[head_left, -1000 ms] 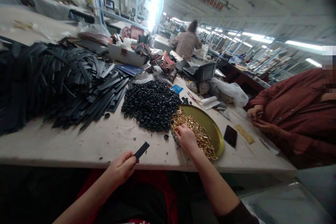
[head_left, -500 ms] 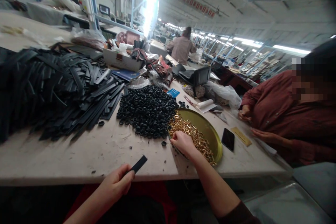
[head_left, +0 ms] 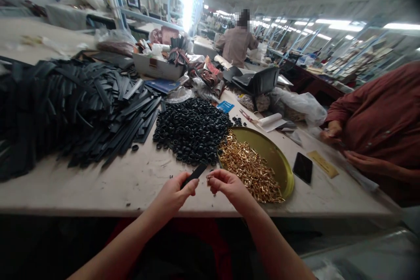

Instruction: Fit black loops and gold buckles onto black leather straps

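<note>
Pinched in my left hand [head_left: 180, 191] is a short black strap [head_left: 195, 174], its free end pointing up and to the right. My right hand [head_left: 228, 183] is closed at the fingertips on a small gold buckle [head_left: 209, 179], just right of the strap's end and apart from it. Beside the right hand stands a round golden tray [head_left: 282, 157] holding a heap of gold buckles [head_left: 251, 168]. Beyond both hands lies a pile of small black loops [head_left: 190, 129]. To the left spreads a big heap of black strips [head_left: 82, 105].
On the table [head_left: 98, 192], a phone [head_left: 302, 167] and a yellow card [head_left: 323, 164] lie right of the tray. Scissors [head_left: 247, 116], a blue packet [head_left: 225, 106] and a cluttered box [head_left: 157, 68] sit farther back. A co-worker in a red shirt [head_left: 383, 127] is at the right.
My right hand has left the buckle heap and come left with a gold buckle. My left hand has moved right and up with the strap, so both hands are now close together.
</note>
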A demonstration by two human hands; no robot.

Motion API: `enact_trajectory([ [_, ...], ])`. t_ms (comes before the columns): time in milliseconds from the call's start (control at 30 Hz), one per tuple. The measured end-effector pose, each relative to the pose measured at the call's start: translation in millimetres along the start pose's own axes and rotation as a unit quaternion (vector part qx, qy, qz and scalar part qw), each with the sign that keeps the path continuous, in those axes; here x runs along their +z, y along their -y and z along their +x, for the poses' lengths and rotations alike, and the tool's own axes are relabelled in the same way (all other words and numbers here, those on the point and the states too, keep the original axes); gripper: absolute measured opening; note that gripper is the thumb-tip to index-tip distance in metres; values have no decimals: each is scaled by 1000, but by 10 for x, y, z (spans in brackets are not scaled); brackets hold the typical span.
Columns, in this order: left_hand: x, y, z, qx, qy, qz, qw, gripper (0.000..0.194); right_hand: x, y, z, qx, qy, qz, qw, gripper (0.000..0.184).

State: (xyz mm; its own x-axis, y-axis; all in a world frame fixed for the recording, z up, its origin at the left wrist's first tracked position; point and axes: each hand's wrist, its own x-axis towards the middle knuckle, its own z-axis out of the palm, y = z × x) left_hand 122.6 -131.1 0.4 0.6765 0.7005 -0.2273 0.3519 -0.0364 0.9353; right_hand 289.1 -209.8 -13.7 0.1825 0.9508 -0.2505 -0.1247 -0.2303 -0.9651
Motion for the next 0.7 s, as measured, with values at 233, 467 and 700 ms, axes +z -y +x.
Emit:
enact_trajectory([
  [233, 0, 85, -173, 21, -19, 88, 996, 26, 348, -107, -93, -104, 27, -95, 990, 20],
  [467, -5, 115, -303, 20, -70, 91, 993, 30, 504, -148, -232, -75, 37, 47, 995, 36],
  [700, -11, 261, -359, 46, -63, 130, 988, 28, 577, -217, -315, -53, 44, 121, 990, 49],
])
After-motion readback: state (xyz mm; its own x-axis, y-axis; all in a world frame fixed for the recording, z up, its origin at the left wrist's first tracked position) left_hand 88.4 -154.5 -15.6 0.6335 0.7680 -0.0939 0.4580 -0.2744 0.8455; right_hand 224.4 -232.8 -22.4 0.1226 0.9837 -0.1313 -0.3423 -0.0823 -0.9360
